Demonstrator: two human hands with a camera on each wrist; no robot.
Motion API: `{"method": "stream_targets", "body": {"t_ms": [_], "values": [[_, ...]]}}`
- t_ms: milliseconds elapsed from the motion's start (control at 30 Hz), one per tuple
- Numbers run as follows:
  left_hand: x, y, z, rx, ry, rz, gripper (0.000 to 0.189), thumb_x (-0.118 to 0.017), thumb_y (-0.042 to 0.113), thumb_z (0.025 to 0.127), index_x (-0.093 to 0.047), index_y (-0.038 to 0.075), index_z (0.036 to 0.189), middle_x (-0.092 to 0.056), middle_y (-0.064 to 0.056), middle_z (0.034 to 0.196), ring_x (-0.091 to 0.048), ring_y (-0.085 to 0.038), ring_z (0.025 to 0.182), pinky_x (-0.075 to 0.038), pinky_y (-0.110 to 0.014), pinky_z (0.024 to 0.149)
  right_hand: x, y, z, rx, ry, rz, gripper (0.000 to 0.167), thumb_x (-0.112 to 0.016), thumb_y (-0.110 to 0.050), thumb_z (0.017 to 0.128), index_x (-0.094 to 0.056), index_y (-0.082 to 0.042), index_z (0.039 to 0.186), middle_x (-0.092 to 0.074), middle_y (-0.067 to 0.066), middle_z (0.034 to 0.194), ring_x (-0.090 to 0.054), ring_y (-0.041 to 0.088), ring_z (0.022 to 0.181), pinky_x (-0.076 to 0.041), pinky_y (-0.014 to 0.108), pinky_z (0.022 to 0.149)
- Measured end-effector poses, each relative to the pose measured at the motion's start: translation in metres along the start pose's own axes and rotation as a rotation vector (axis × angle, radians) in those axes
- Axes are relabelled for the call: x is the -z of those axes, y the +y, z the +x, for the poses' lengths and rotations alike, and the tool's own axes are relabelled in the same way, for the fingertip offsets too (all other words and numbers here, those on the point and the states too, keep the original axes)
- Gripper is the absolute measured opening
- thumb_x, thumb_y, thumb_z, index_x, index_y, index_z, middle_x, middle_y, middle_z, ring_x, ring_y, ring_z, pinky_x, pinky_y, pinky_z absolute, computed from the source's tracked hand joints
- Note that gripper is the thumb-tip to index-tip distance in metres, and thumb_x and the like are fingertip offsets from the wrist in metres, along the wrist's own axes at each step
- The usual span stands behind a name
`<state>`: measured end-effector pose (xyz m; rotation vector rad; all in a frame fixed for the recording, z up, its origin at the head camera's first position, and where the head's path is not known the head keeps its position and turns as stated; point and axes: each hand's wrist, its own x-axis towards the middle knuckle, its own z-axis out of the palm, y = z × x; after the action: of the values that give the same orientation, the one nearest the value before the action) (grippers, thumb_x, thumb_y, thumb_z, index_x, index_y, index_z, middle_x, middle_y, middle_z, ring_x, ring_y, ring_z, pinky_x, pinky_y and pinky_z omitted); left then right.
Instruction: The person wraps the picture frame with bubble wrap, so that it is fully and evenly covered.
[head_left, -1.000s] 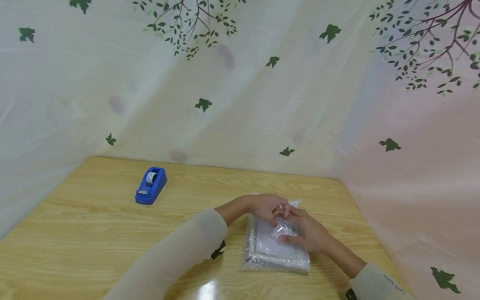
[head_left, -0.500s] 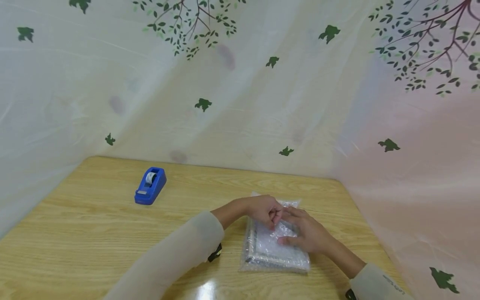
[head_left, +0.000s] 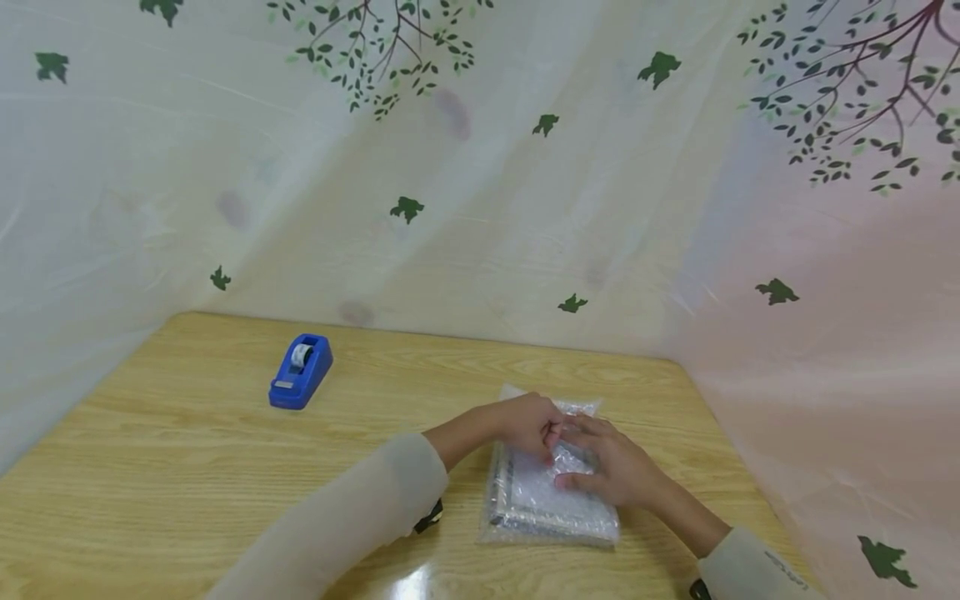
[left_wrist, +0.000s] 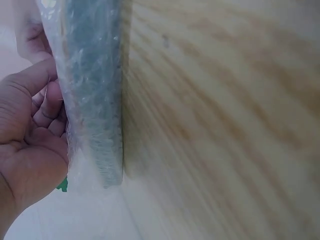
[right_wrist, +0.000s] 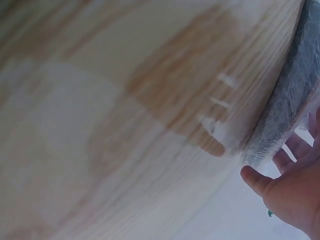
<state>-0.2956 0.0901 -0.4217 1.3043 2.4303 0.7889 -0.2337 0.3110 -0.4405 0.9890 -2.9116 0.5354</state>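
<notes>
A flat rectangular package in clear bubble wrap lies on the table, its contents pale with dark edges. My left hand rests on its upper part, fingers curled in. In the left wrist view the left hand's thumb and bent fingers touch the wrap; whether they pinch anything thin is unclear. Fingers spread and fairly straight, my right hand lies across the package's right side, its fingertips beside the left hand. The right wrist view has the right hand against the package's edge.
A blue tape dispenser with a roll in it stands at the back left of the wooden table. Behind and to the right hangs a pale curtain printed with leaves and branches.
My left hand has shifted slightly left and its fingers have come down onto the wrap from a raised pinch. The right hand and the package stay nearly still.
</notes>
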Motion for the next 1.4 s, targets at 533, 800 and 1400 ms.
{"method": "stream_targets", "body": {"t_ms": [533, 800, 1400], "values": [[-0.004, 0.000, -0.002, 0.022, 0.041, -0.003, 0.033, -0.091, 0.014, 0.076, -0.059, 0.018, 0.068, -0.056, 0.012, 0.060, -0.051, -0.002, 0.055, -0.043, -0.015, 0.053, -0.004, -0.002, -0.002, 0.008, 0.042, -0.041, 0.050, -0.060, -0.044, 0.102, -0.062, -0.013, 0.142, -0.049, 0.011, 0.155, -0.040, 0.044, 0.144, -0.038, 0.069, 0.106], [0.009, -0.004, -0.004, 0.109, 0.042, 0.046, 0.032, -0.091, 0.019, 0.075, -0.059, 0.017, 0.074, -0.057, 0.010, 0.071, -0.053, -0.005, 0.065, -0.045, -0.018, 0.059, -0.006, -0.002, 0.002, 0.048, 0.052, -0.056, 0.050, -0.064, -0.042, 0.100, -0.063, -0.013, 0.141, -0.050, 0.015, 0.153, -0.042, 0.045, 0.142, -0.037, 0.067, 0.109], [0.028, -0.003, -0.009, 0.354, 0.049, -0.066, 0.027, -0.090, 0.013, 0.078, -0.064, 0.012, 0.074, -0.065, 0.002, 0.056, -0.062, -0.010, 0.049, -0.052, -0.023, 0.055, -0.004, -0.004, 0.000, 0.045, 0.056, -0.066, 0.049, -0.063, -0.040, 0.101, -0.063, -0.012, 0.141, -0.052, 0.018, 0.150, -0.042, 0.045, 0.142, -0.036, 0.067, 0.110]]}}
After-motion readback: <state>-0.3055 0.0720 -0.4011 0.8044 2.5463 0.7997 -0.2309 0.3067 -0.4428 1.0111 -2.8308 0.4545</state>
